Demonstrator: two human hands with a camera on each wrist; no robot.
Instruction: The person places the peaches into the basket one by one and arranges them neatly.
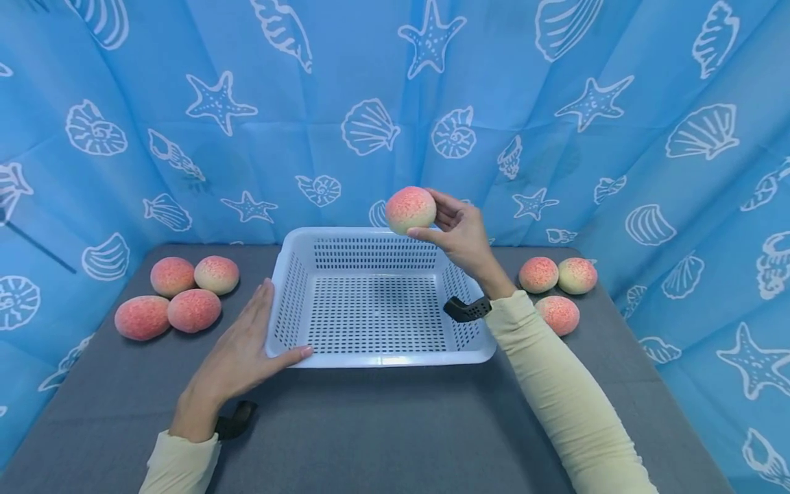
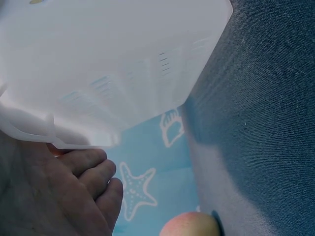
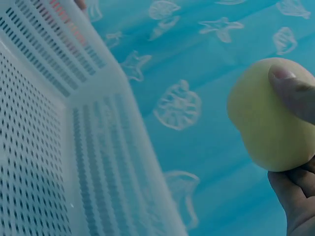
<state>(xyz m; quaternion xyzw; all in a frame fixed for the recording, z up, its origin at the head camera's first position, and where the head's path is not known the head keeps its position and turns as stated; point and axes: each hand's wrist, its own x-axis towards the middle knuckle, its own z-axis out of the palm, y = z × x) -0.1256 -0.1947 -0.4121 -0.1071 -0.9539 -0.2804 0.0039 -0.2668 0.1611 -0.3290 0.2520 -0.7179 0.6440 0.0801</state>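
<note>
While pinching a peach (image 1: 410, 209) with the right hand (image 1: 465, 237), holds it raised above the white basket (image 1: 382, 359), towards the far rim in the head view. Rounded and a little egg-shaped; speckled pinkish red over the top, fading to pale yellow-green low down. Seen from the right wrist, looks mostly smooth and creamy yellow, with a trace of pink along the upper edge and a shallow dip in the outline.

Reaches in from the lower right with the right arm, in a pale yellow sleeve (image 1: 549, 384). Angles the hand inward, with the thumb pressed on the near face of the fruit and the fingers curled behind.

Places the left hand (image 1: 247, 346) well apart from the right, at the near left corner of the basket: lines up the fingers, extended, along the outer side wall and spreads the thumb onto the near rim. Cannot tell how firmly pressed.

Has four more peaches (image 1: 194, 310) beyond the left hand on the grey cloth (image 1: 382, 432), and three other peaches (image 1: 558, 314) beside the right forearm, in front of a blue shell-patterned curtain (image 1: 259, 158).
</note>
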